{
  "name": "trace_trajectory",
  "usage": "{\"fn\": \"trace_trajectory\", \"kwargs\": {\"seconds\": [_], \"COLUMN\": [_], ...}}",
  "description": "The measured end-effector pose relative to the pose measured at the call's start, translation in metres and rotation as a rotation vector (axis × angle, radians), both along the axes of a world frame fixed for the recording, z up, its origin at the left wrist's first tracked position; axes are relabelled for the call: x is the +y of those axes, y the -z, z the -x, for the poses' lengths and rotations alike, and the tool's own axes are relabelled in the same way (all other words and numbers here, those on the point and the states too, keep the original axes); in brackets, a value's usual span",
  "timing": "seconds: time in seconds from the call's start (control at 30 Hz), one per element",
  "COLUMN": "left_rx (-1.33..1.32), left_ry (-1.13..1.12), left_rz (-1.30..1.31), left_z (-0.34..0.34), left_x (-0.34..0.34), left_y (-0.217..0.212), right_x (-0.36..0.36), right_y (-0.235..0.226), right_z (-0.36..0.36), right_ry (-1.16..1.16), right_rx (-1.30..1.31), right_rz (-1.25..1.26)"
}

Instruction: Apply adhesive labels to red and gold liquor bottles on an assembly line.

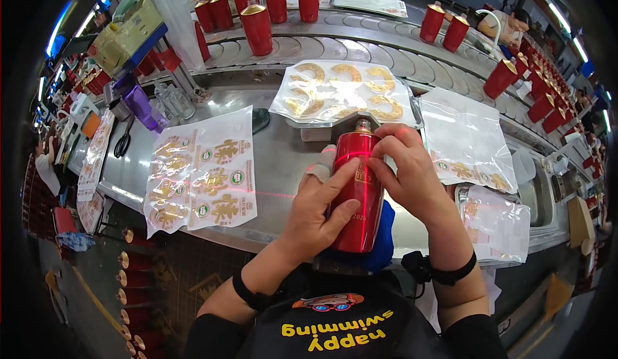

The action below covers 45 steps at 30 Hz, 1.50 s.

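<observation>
A red bottle [360, 227] with a gold emblem on its front and a bare metallic neck leans on a blue cloth [385, 227] near the table's front edge. My left hand [315, 208] holds it from the left, thumb and forefinger across its front, with tape round some fingers. At the bottle's upper right, my right hand [409, 166] has its fingers pinched together against the surface beside the emblem. What the pinch holds, if anything, is hidden. Thin red light lines cross the bottle and hands.
A sheet of gold decals [201, 172] lies left; a sheet of gold rings [344, 92] lies beyond the bottle. More decal sheets [467, 134] are at right, near a sink [544, 195]. Behind, a conveyor [373, 37] carries red bottles; co-workers sit beyond.
</observation>
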<state>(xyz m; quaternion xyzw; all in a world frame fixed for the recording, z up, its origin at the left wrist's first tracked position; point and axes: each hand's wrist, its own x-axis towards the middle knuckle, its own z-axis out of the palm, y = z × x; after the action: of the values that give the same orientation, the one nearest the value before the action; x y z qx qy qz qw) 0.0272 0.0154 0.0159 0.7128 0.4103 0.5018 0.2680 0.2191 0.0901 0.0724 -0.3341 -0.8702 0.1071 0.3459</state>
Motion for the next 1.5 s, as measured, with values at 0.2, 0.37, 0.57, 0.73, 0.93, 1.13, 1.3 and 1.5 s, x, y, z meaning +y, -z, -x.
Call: {"fn": "trace_trajectory", "kwargs": {"seconds": [0.2, 0.37, 0.57, 0.73, 0.93, 1.13, 1.3, 1.5], "left_rx": [0.086, 0.077, -0.008, -0.128, -0.366, -0.363, -0.314, -0.356], "left_ry": [-0.118, -0.176, -0.115, -0.139, -0.019, -0.034, -0.051, -0.018], "left_rz": [-0.051, -0.044, 0.069, 0.147, 0.344, 0.361, 0.332, 0.326], "left_z": [-0.013, -0.016, -0.014, -0.018, -0.021, -0.020, -0.020, -0.020], "left_x": [0.003, 0.007, 0.009, 0.012, 0.019, 0.024, 0.023, 0.021], "left_y": [-0.003, 0.000, -0.005, -0.004, 0.008, 0.018, 0.018, 0.020], "right_x": [-0.027, -0.040, -0.035, -0.040, -0.039, -0.040, -0.041, -0.042], "right_y": [0.017, 0.032, 0.035, 0.036, 0.042, 0.042, 0.041, 0.042], "right_z": [-0.004, -0.004, -0.006, -0.007, -0.008, -0.008, -0.008, -0.009], "right_ry": [0.188, 0.154, 0.148, 0.157, 0.137, 0.137, 0.121, 0.114], "right_rx": [0.223, 0.135, 0.132, 0.141, 0.125, 0.104, 0.128, 0.106], "right_rz": [-0.072, -0.010, 0.026, 0.044, 0.088, 0.098, 0.093, 0.086]}}
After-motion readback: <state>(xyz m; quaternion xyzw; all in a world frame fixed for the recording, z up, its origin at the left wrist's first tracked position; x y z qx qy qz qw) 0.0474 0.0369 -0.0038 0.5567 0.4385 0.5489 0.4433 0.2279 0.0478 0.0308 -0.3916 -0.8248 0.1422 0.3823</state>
